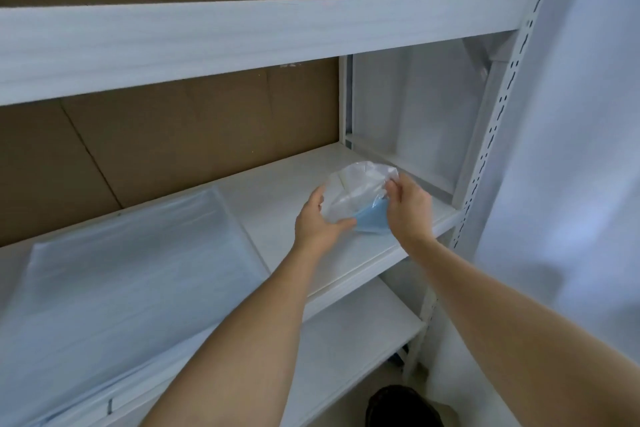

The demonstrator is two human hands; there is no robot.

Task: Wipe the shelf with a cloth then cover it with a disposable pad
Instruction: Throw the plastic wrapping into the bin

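Both my hands are over the right end of the white middle shelf (277,198). Between them is a clear plastic bag (356,191) with a folded blue pad (372,220) inside, its blue part showing at the bottom. My left hand (317,218) holds the bag's left side, thumb on its lower edge. My right hand (408,208) pinches the bag's upper right edge. A large translucent sheet (131,274) lies spread over the left part of the same shelf. No cloth is in sight.
A white shelf board (242,35) runs above. A lower shelf (353,340) sits beneath. A perforated white upright (491,135) bounds the right end. Brown cardboard (166,135) backs the unit. A white curtain (581,149) hangs at right. A dark shoe (401,406) shows below.
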